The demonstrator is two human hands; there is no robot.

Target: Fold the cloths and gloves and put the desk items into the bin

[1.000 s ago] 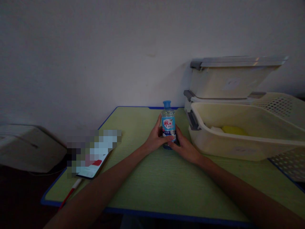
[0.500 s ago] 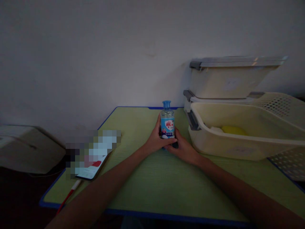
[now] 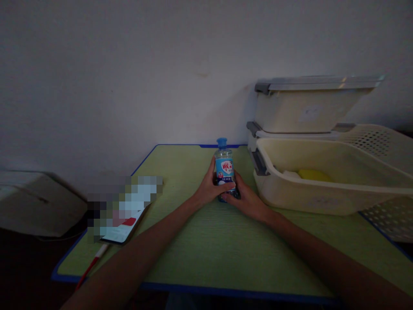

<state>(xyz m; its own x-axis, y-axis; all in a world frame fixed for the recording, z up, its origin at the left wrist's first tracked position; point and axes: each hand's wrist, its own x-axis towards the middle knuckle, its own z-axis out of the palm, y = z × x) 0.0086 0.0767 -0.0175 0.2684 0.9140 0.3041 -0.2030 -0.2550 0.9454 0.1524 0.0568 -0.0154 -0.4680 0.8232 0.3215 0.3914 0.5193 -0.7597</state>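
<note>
A clear bottle with a blue cap and a blue label with red characters is between my two hands near the middle of the table. It tilts slightly to the left. My left hand wraps its left side, thumb across the lower front of the label. Lower down, my right hand grips the right side near the base, its thumb pointing left below the other thumb. The fingers behind the bottle are hidden. Whether the base touches the table cannot be made out.
Right of the bottle stands an open cream bin with something yellow inside. A lidded box and a perforated basket are behind it. A phone with a red cable lies left on the green table.
The bottle has gone from nearly upright to leaning a little left, its cap shifting leftward. Both hands keep their hold. The whole view has shifted slightly.
</note>
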